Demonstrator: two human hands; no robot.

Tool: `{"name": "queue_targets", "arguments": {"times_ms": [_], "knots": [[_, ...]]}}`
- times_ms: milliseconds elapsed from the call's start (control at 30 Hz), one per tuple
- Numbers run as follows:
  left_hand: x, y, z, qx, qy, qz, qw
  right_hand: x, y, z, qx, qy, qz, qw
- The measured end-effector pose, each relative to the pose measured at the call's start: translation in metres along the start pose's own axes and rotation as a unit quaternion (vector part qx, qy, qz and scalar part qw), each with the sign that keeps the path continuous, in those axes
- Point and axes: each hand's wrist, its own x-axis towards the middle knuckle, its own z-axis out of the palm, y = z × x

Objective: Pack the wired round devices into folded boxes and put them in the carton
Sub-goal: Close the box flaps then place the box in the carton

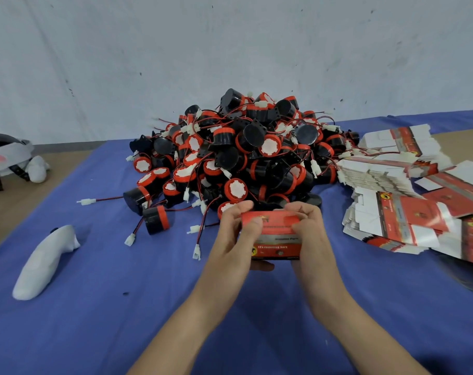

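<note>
We see black round devices (240,147) banded in red with white faces, trailing red-and-black wires (109,198) with white plugs (86,201). Our box (276,235) is red with a grey stripe; the flat boxes (403,215) show white, red and grey. The cloth (122,293) is blue.

A blue cloth (116,326) covers most of the table (16,204); bare tan tabletop shows along the left side and again at the far right; behind it stands a pale grey-white wall (230,50), scuffed and dotted with small dark marks. On the near left of the cloth lies a white handheld controller (44,263), set at a slant, its far end carrying a small dark button; a tiny dark speck (125,293) sits on the cloth to its right. At the far left edge, on the bare tabletop, rests a grey-and-white headset (8,152) with dark straps and a pinkish patch; a white rounded piece (38,169) lies just beside it.
</note>
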Motion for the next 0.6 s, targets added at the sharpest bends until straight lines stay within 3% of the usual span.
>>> {"name": "queue_targets", "arguments": {"times_ms": [200,367,600], "knots": [[0.002,-0.008,-0.003,0.026,0.003,-0.026,0.999,-0.007,0.004,0.001,-0.033,-0.008,0.032,0.999],[0.000,-0.009,0.002,0.062,0.019,-0.010,0.998,-0.007,0.001,0.005,-0.049,0.034,0.018,0.998],[0.007,-0.013,-0.002,0.042,0.056,-0.017,0.997,-0.004,0.002,0.005,-0.061,0.045,0.014,0.997]]}}
